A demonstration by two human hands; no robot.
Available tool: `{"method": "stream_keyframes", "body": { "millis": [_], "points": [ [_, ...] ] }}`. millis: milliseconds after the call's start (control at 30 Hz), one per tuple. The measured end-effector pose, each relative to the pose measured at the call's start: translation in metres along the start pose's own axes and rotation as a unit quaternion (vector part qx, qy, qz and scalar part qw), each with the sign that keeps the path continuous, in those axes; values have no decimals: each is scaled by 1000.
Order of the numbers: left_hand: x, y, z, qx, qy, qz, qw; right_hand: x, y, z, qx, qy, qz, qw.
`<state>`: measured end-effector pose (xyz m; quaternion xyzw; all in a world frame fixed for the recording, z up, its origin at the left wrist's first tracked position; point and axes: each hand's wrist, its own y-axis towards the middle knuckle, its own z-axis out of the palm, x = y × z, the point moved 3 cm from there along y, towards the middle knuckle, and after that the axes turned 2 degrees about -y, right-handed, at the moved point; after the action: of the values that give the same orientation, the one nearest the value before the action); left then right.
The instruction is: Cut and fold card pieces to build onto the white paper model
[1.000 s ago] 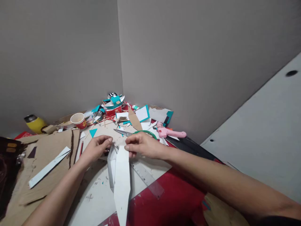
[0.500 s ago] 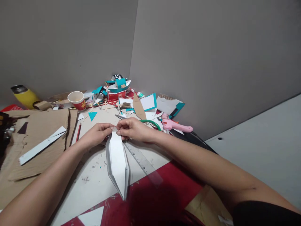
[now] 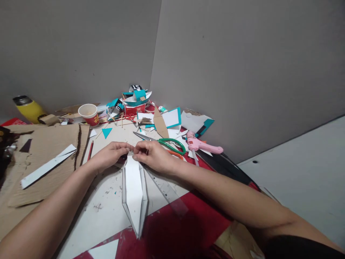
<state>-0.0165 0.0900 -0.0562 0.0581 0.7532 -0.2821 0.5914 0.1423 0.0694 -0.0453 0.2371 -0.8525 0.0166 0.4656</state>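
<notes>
Hands meet at the far tip of a long white paper shape (image 3: 134,190) that lies on the tabletop (image 3: 107,212), pointed at both ends, its near tip reaching the edge of a red sheet (image 3: 172,233). The left hand (image 3: 110,155) pinches that far tip, its grip closed together on the paper between thumb and fingertips. The right hand (image 3: 152,155) presses in from the other side, its grip likewise clamped on the same tip, so the two sets of fingertips are touching or nearly so. The shape has raised grey side walls folded up along its white middle panel.

A clear ruler (image 3: 168,194) lies slantwise just beside the shape on the right, partly under the right wrist. Green-handled scissors (image 3: 164,141) rest just beyond the right hand, and a pink glue gun (image 3: 203,145) sits near them toward the wall. On the left, a brown cardboard sheet (image 3: 43,162) carries a long white strip (image 3: 47,167); a red pencil (image 3: 90,151) lies along its edge. Farther back stand a paper cup (image 3: 88,113) and a yellow bottle (image 3: 28,108), with a heap of teal and white paper scraps (image 3: 134,102) piled in the corner.
</notes>
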Motion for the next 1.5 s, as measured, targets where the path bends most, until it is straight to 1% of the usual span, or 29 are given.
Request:
{"method": "stream_keyframes", "body": {
  "millis": [167, 267, 367, 433, 500, 633, 700, 767, 900, 967, 1033, 1200, 1267, 1400, 1500],
  "points": [
    [-1, -2, -1, 20, -2, -14, 1000, -3, -3, 4, -12, -33, -7, 999],
    [-4, -4, 0, 61, -19, 2, 998, -5, -5, 5, -11, -37, 3, 999],
    [-5, -5, 1, 106, -52, 5, 993, -7, -7, 5, -13, -25, 33, 999],
    [-4, -6, 2, 118, -66, 0, 991, -9, -8, 6, -7, -11, 47, 999],
    [-4, -5, 2, 113, -64, 1, 992, -10, -9, 7, -5, -7, 38, 999],
    [-4, -3, 2, 100, -63, 24, 993, -6, -12, 6, -40, -47, -36, 997],
    [-4, -3, 2, 103, -73, 31, 992, -5, -12, 5, -49, -55, -52, 996],
    [-4, -3, 2, 114, -79, 29, 990, -5, -11, 4, -44, -40, -43, 997],
    [-3, -4, 2, 152, -78, 21, 985, -5, -9, 2, -12, -7, -5, 1000],
    [-2, -4, 2, 160, -81, 18, 984, -3, -9, 1, 4, -6, -2, 1000],
    [-2, -3, 2, 155, -88, 16, 984, -2, -9, -1, 12, -5, -2, 1000],
    [-1, -3, 1, 147, -107, 7, 983, -2, -9, -6, 10, 22, 22, 999],
    [0, -3, 1, 145, -110, 3, 983, -1, -8, -8, 20, 8, 17, 1000],
    [2, -2, 8, 150, -110, -1, 983, 1, -8, -9, 63, -13, -11, 998],
    [2, -2, 13, 136, -108, 0, 985, 3, -8, -11, 77, -23, -17, 997]
  ]
}}
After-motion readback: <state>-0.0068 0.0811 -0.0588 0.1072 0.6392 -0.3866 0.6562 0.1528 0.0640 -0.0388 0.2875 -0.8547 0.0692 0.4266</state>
